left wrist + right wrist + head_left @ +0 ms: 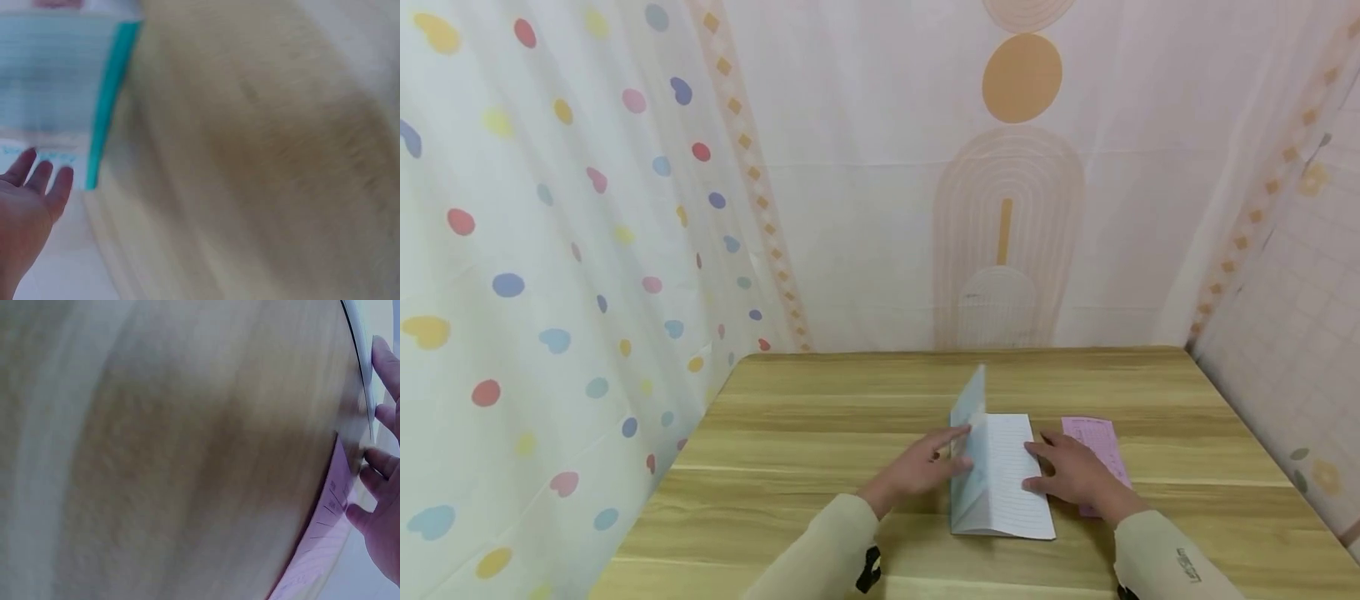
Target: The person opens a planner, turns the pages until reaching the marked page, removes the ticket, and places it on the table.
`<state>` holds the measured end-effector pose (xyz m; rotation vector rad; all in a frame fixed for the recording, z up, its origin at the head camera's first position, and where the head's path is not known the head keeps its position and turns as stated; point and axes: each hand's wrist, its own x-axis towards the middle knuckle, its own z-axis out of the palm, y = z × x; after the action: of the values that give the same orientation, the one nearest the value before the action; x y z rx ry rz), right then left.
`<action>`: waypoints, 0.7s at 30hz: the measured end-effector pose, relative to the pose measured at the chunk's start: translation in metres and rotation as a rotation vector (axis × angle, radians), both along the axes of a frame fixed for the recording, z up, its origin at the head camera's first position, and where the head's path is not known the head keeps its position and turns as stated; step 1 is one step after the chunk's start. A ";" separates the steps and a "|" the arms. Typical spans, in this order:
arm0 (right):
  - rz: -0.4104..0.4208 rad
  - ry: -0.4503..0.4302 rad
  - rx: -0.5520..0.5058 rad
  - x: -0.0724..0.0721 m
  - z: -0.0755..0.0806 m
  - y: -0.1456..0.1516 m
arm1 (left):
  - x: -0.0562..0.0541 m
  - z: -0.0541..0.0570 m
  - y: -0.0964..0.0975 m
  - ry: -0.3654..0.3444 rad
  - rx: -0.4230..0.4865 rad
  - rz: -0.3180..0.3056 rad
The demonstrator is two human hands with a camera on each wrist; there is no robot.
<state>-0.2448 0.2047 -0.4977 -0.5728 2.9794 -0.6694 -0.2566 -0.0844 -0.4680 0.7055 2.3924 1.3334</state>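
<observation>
A notebook with lined white pages (1017, 500) lies on the table, its pale blue cover (973, 398) standing up at the left side. My left hand (917, 468) is against the outside of that cover, fingers extended. In the left wrist view, the cover (50, 81) shows a teal strip along one edge, with the left fingertips (59, 187) over its lower part. On the right, my right hand (1071, 471) rests its fingertips along the page's right edge. Partly under this hand lies a pink printed slip (1096, 437), also visible in the right wrist view.
The wood-grain table (820, 433) stretches around the notebook, with its back edge by a patterned curtain (865, 250). A curtain with coloured dots (587, 292) hangs at the left, and another pale one (1300, 358) at the right.
</observation>
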 end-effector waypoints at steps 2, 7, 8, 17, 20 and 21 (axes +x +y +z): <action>-0.010 0.042 0.011 0.001 -0.001 0.001 | 0.004 -0.007 0.008 0.039 -0.154 -0.026; -0.012 0.132 0.029 0.001 -0.004 0.006 | 0.010 -0.022 0.019 0.207 -0.519 -0.104; -0.010 0.137 0.027 0.000 -0.004 0.008 | 0.011 -0.024 0.020 0.236 -0.570 -0.116; -0.001 0.112 -0.033 0.001 0.008 0.019 | 0.015 -0.026 0.021 0.321 -0.679 -0.131; -0.022 0.116 -0.056 -0.001 0.013 0.024 | 0.010 -0.027 0.013 0.332 -0.641 -0.102; -0.031 0.125 -0.058 -0.002 0.014 0.027 | 0.007 -0.027 0.008 0.346 -0.630 -0.092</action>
<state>-0.2468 0.2318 -0.4834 -0.5937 3.0990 -0.7526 -0.2498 -0.0765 -0.4948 0.8828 2.7770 0.3820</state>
